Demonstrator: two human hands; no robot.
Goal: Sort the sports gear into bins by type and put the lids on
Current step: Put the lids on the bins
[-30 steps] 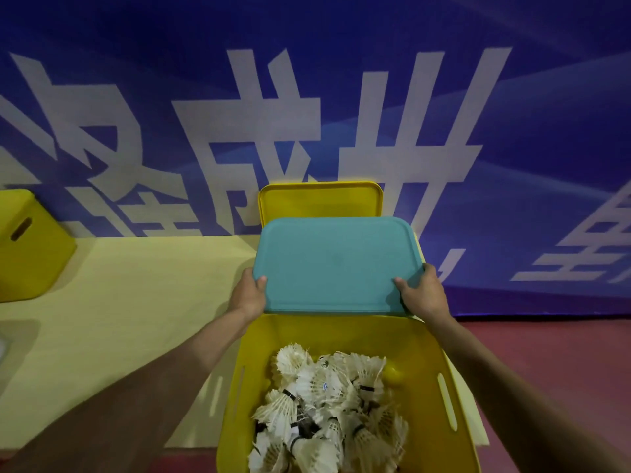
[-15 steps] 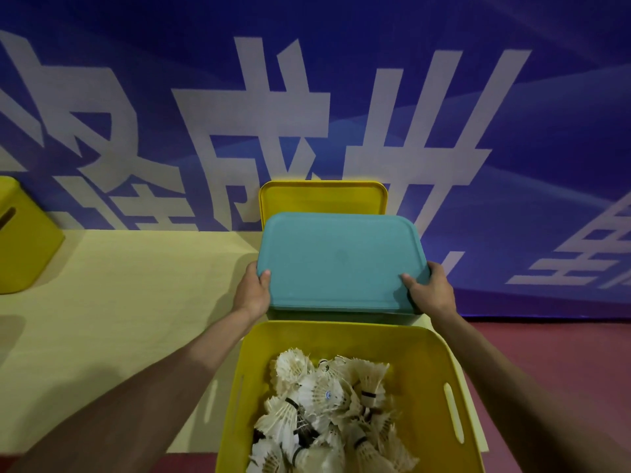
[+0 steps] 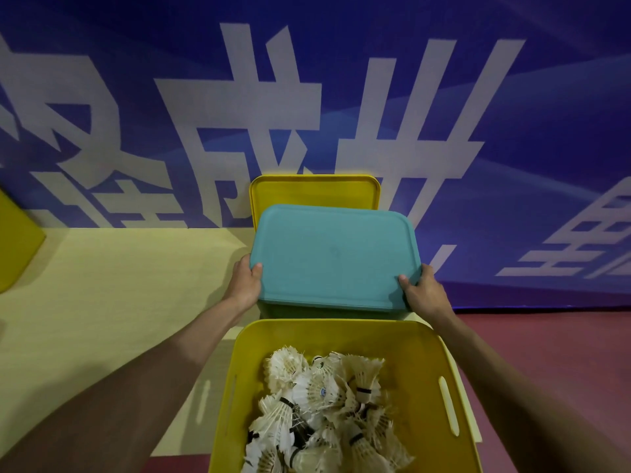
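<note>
Lid seating, two-handed.
Left hand and right hand pinch the teal lid, thumbs on top; lower it level onto the bin beneath the palms.

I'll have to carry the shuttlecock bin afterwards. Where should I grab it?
By the slot handles in its two side walls, coming in from left and right together. The yellow bin is wide, open-topped and holds loose shuttlecocks, so a level two-sided lift suits it.

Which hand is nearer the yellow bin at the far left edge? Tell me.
Left. The left hand grips the teal lid's left edge, to the right of the yellow bin; the right hand grips its right edge, farther off.
</note>
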